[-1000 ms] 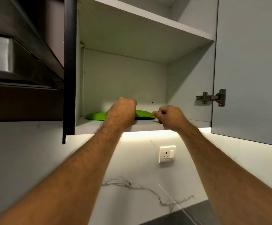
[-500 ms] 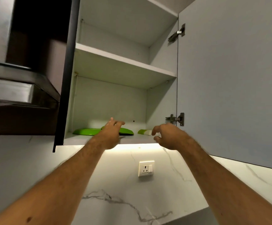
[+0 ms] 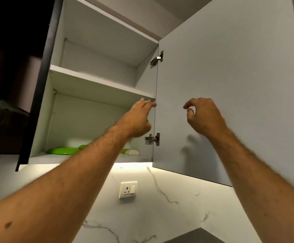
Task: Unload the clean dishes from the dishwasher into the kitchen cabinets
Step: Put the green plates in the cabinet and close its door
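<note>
My left hand [image 3: 135, 120] is raised, fingers straight and released, tips at the edge of the open cabinet door [image 3: 230, 88]. My right hand [image 3: 204, 116] hangs in front of that door, fingers loosely curled, grasping nothing. Below my left hand, on the bottom shelf [image 3: 42, 159], I count two green plates [image 3: 60, 150] lying flat, long axis left to right, plus one green-and-white item [image 3: 131, 152] I can't identify.
</note>
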